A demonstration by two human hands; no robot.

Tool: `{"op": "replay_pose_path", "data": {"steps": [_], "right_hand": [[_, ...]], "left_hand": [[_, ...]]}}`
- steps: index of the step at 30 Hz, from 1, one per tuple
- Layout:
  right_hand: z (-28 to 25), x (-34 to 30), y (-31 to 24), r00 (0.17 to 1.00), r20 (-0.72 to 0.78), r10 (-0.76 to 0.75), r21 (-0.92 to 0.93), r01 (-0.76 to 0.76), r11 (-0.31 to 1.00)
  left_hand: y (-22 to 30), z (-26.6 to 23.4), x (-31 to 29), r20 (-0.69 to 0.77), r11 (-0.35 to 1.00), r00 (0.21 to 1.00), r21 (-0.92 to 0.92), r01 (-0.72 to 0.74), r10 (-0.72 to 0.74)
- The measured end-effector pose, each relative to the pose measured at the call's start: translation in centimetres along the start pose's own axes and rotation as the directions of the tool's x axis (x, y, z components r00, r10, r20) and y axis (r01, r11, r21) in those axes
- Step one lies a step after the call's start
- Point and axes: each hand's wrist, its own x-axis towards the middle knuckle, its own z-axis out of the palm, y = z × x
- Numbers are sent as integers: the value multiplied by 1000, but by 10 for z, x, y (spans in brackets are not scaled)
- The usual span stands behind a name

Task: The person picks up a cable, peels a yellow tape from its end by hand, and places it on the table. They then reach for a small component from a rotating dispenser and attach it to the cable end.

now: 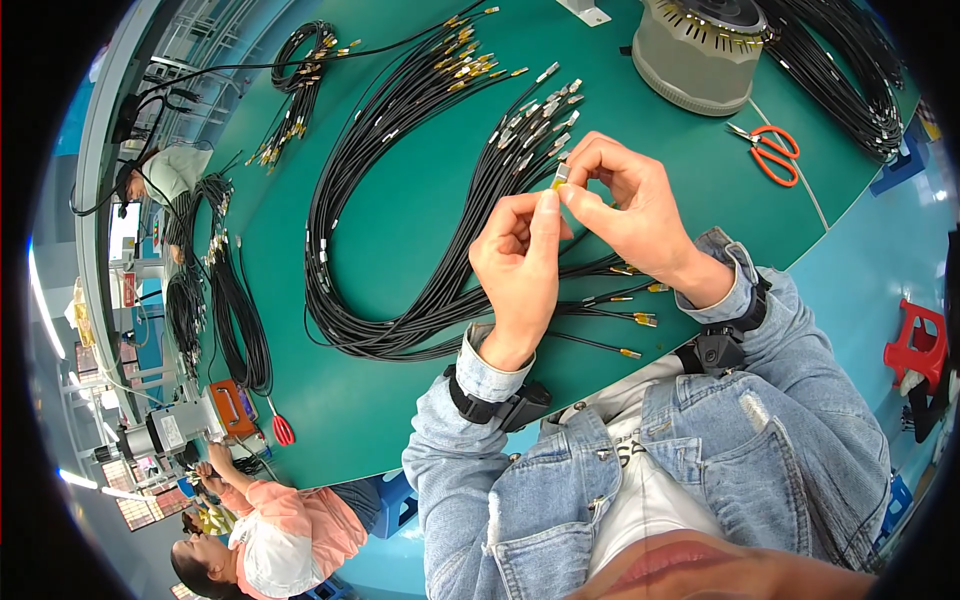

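Observation:
My left hand (518, 262) and my right hand (632, 208) meet above the green table (420, 415), fingertips pinched together. Between them is a small cable connector (562, 174), silver metal with a yellow part at its lower end. Both hands are closed on it; my fingers hide some of it and its cable. A thick bundle of black cables (335, 270) curves round to the left of my hands. Its silver ends (530, 125) lie just beyond my fingers. Several yellow-tipped cable ends (643, 320) stick out below my right wrist.
Orange-handled scissors (775, 155) lie at the right, near a grey round device (695, 55). More black cable coils rest at the far right (850, 100) and far left (235, 320). Two other people work along the left side. A red stool (915, 345) stands on the floor.

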Motion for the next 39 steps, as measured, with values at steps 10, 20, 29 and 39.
{"op": "replay_pose_path", "data": {"steps": [10, 20, 29, 39], "right_hand": [[6, -1, -3, 998, 18, 60, 77, -62, 995], [4, 1, -7, 962, 11, 273, 200, -270, 942], [2, -1, 3, 995, 93, 30, 87, -38, 995], [-1, 1, 0, 994, 36, 105, 112, -109, 988]], "left_hand": [[8, -11, 11, 38, 892, 952, -340, 298, -304], [17, -17, 13, 128, 845, 930, -389, 366, -344], [9, -10, 10, 88, 879, 942, -340, 333, -323], [7, -12, 12, 95, 949, 975, -231, 216, -199]]}}
